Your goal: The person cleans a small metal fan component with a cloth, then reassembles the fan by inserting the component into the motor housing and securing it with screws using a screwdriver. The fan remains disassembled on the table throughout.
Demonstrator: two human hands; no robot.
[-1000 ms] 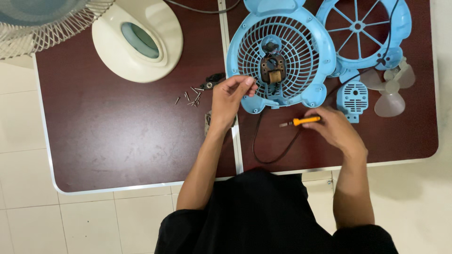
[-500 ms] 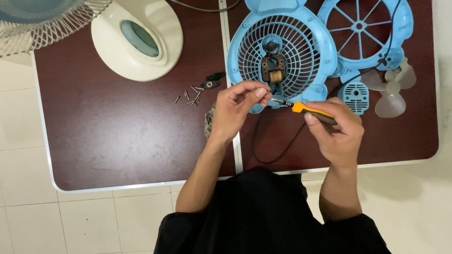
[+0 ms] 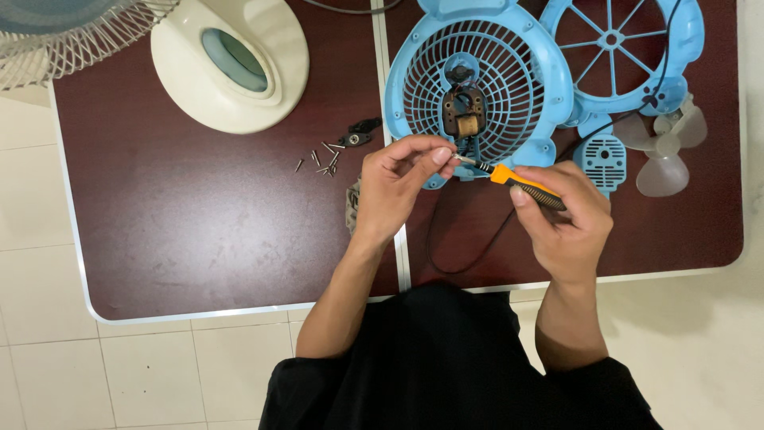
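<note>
Between left fingers (image 3: 436,154), screwdriver (image 3: 521,183) tip.

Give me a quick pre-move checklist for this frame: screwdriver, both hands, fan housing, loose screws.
1. Right hand grips the orange-and-black screwdriver: ok.
2. Left hand fingertips meet the screwdriver tip: ok.
3. Screw seated on the tip: cannot tell, too small and hidden by fingers.
4. Blue fan housing lies flat on the table, motor exposed: ok.
5. Loose screws grouped on the table, away from the edge: ok.
6. Black cord clear of the hands: not ok, it passes under the right hand.
</note>
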